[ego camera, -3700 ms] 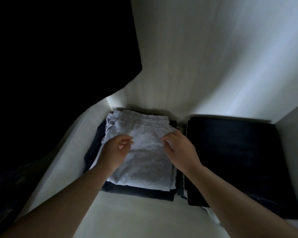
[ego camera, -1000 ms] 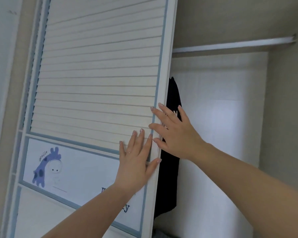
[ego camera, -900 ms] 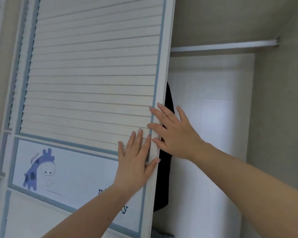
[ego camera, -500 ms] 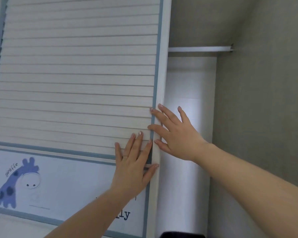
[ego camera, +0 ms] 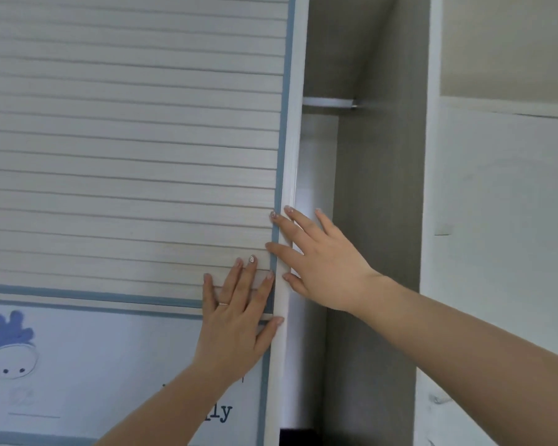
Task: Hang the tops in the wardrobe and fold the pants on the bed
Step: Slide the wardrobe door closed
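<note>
While our eyes run from the left, we meet the wardrobe door (ego camera: 126,156), slatted above and printed with a blue cartoon animal (ego camera: 8,346) below. Our left hand (ego camera: 236,323) lies flat on it, fingers straight and spread, a ring (ego camera: 223,304) on one. Our right hand (ego camera: 316,262) presses its straight fingers on the door's right edge. Beyond, a narrow gap shows the wardrobe's hanging rail (ego camera: 327,102) and grey side wall (ego camera: 377,220); something dark (ego camera: 295,437) sits at the bottom, too little visible to identify.
</note>
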